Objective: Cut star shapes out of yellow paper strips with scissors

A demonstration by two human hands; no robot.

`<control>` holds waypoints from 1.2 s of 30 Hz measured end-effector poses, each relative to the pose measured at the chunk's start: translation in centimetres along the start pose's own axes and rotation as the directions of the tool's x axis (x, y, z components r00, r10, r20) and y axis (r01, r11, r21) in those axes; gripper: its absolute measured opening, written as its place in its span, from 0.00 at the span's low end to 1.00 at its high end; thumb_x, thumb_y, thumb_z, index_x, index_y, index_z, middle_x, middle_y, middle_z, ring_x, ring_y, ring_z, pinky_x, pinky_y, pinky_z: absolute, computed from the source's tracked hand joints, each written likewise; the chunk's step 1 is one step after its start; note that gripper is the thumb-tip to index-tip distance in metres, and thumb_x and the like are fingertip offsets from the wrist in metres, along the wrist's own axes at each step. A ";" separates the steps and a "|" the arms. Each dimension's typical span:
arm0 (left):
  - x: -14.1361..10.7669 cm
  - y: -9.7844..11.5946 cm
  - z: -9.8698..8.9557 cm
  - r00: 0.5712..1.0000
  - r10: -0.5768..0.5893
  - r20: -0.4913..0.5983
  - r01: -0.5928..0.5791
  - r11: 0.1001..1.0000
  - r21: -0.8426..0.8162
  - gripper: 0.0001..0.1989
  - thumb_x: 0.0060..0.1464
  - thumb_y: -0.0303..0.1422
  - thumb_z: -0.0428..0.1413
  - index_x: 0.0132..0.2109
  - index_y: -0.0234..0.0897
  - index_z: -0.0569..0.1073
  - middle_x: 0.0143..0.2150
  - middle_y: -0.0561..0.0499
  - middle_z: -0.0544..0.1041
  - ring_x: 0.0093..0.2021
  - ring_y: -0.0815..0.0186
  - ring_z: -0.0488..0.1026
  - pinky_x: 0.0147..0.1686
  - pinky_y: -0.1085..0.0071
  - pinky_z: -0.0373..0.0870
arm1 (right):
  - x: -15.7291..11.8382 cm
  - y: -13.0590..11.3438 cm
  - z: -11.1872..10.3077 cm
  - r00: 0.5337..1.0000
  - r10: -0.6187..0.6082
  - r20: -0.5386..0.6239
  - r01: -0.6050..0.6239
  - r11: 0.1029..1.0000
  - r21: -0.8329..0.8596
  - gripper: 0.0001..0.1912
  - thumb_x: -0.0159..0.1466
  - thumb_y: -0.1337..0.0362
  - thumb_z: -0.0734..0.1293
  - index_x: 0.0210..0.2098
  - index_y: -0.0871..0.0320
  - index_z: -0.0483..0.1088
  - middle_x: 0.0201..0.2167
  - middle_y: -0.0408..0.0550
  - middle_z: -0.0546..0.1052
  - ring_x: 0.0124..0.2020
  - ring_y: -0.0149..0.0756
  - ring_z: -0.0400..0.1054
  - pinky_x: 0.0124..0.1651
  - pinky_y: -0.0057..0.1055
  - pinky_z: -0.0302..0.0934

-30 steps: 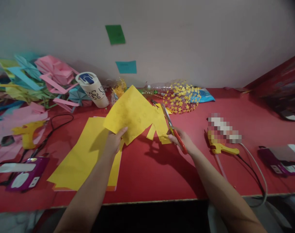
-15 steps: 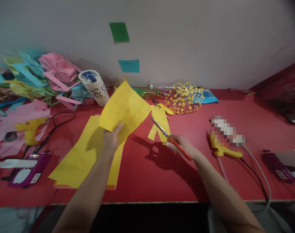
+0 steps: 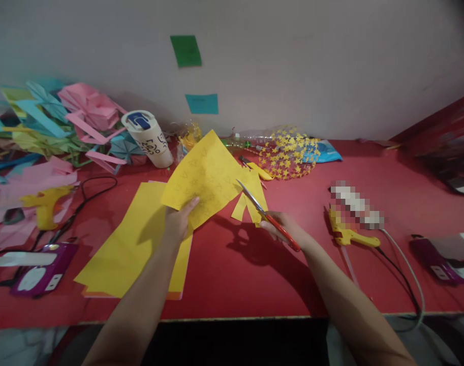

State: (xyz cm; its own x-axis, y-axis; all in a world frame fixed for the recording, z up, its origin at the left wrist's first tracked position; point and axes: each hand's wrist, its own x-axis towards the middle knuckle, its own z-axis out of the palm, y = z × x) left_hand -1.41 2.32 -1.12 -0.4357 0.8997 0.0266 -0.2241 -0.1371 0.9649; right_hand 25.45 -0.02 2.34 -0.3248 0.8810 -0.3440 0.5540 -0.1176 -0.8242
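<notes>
Yellow paper sheet (image 3: 205,178), faint outlines drawn on it: gripped at its lower edge by the left hand (image 3: 180,219), thumb on top. Red-handled scissors (image 3: 270,218): gripped in the right hand (image 3: 285,229), blades angled toward the sheet's right edge. Yellow paper stack (image 3: 128,244): beneath and left of the left hand. Yellow glue gun (image 3: 346,236): to the right of the right hand.

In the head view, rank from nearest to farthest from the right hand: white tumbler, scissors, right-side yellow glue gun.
1. Scissors, held in the right hand.
2. Right-side yellow glue gun, out to the right.
3. White tumbler, back left.
</notes>
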 end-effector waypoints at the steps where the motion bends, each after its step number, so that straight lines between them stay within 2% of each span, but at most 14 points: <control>1: 0.0 0.1 0.0 1.000 -0.002 -0.003 0.002 1.000 -0.003 0.31 0.35 0.34 0.71 0.50 0.39 0.77 0.45 0.44 0.83 0.54 0.50 0.77 0.58 0.52 0.71 | 0.0 0.0 0.0 1.000 0.004 0.006 -0.004 1.000 0.010 0.29 0.52 0.33 0.64 0.25 0.53 0.58 0.14 0.37 0.62 0.16 0.30 0.58 0.21 0.28 0.53; 12: 0.3 0.5 0.0 1.000 -0.029 0.007 0.029 1.000 -0.004 0.32 0.30 0.36 0.72 0.48 0.39 0.78 0.47 0.44 0.83 0.52 0.49 0.78 0.57 0.53 0.73 | 0.1 0.2 0.3 0.999 0.047 0.006 -0.048 0.994 0.101 0.29 0.52 0.34 0.66 0.23 0.54 0.59 0.10 0.35 0.61 0.12 0.28 0.55 0.17 0.26 0.49; 16: 0.4 0.4 -0.1 0.999 -0.035 0.019 0.035 0.999 0.004 0.31 0.31 0.36 0.72 0.48 0.39 0.78 0.47 0.44 0.82 0.54 0.49 0.76 0.59 0.54 0.71 | 0.1 0.3 0.4 0.999 0.052 -0.004 -0.052 0.993 0.107 0.30 0.51 0.33 0.65 0.23 0.54 0.60 0.09 0.36 0.61 0.11 0.27 0.54 0.16 0.25 0.49; 19: 0.3 0.3 -0.2 0.999 -0.039 0.034 0.038 0.999 0.019 0.31 0.33 0.37 0.71 0.49 0.38 0.78 0.47 0.43 0.82 0.57 0.49 0.74 0.61 0.53 0.69 | 0.2 0.5 0.5 0.999 0.045 -0.007 -0.044 0.993 0.111 0.30 0.52 0.32 0.64 0.23 0.54 0.60 0.11 0.36 0.63 0.12 0.28 0.56 0.17 0.26 0.50; 25: -0.1 0.4 -0.3 0.994 -0.071 0.086 0.065 0.995 0.075 0.32 0.35 0.38 0.71 0.51 0.38 0.76 0.46 0.43 0.82 0.56 0.49 0.75 0.61 0.51 0.68 | 0.8 1.6 1.1 0.998 -0.022 -0.054 0.024 0.998 0.050 0.28 0.53 0.35 0.65 0.24 0.54 0.59 0.13 0.36 0.63 0.15 0.28 0.59 0.20 0.27 0.54; 32: -0.1 0.0 -0.5 0.992 -0.080 0.097 0.071 0.993 0.093 0.30 0.36 0.39 0.71 0.50 0.39 0.77 0.44 0.44 0.83 0.56 0.50 0.75 0.61 0.52 0.68 | 0.5 1.0 1.8 1.000 -0.008 -0.030 0.014 0.977 0.211 0.26 0.58 0.38 0.64 0.24 0.54 0.59 0.09 0.32 0.60 0.10 0.25 0.52 0.20 0.27 0.56; 36: -0.1 0.0 -0.4 0.995 -0.054 0.082 0.044 0.992 0.115 0.30 0.36 0.39 0.71 0.49 0.40 0.77 0.42 0.43 0.83 0.55 0.48 0.76 0.59 0.51 0.70 | 0.5 0.7 2.1 0.999 0.016 -0.043 -0.005 0.969 0.249 0.25 0.58 0.39 0.65 0.24 0.54 0.59 0.07 0.32 0.60 0.10 0.26 0.53 0.21 0.28 0.58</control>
State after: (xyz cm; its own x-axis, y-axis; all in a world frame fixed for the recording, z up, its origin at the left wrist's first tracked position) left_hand -1.70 2.02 -1.19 -0.3503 0.9366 -0.0038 -0.1417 -0.0490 0.9887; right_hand 24.05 -0.67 0.65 -0.2826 0.8979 -0.3375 0.3473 -0.2322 -0.9086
